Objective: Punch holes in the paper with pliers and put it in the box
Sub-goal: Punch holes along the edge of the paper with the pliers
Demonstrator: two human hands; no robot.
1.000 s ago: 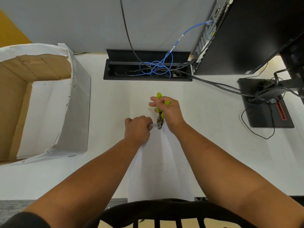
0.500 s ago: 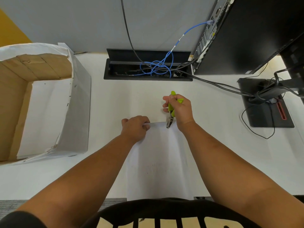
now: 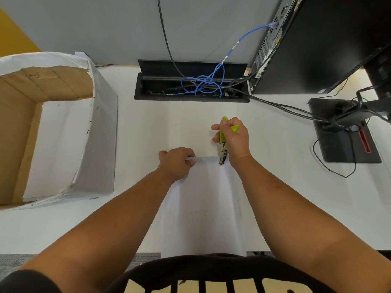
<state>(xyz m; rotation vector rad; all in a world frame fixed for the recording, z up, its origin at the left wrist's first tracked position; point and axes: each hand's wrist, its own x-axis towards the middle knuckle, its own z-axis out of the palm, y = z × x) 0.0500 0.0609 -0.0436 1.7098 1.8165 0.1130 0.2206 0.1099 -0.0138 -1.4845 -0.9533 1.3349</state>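
The white sheet of paper (image 3: 203, 208) lies lengthwise on the white desk (image 3: 275, 187), far edge pinched by the left hand (image 3: 176, 162). Right hand (image 3: 234, 138) grips green-handled pliers (image 3: 224, 142), nose touching that same edge, just right of the pinch.

Two bare forearms reach out from a person seated at a desk, the left hand (image 3: 176, 162) and right hand (image 3: 235, 138) without gloves, rings or watch. A black short sleeve (image 3: 27, 281) and a black top with pale print (image 3: 211, 273) are worn.
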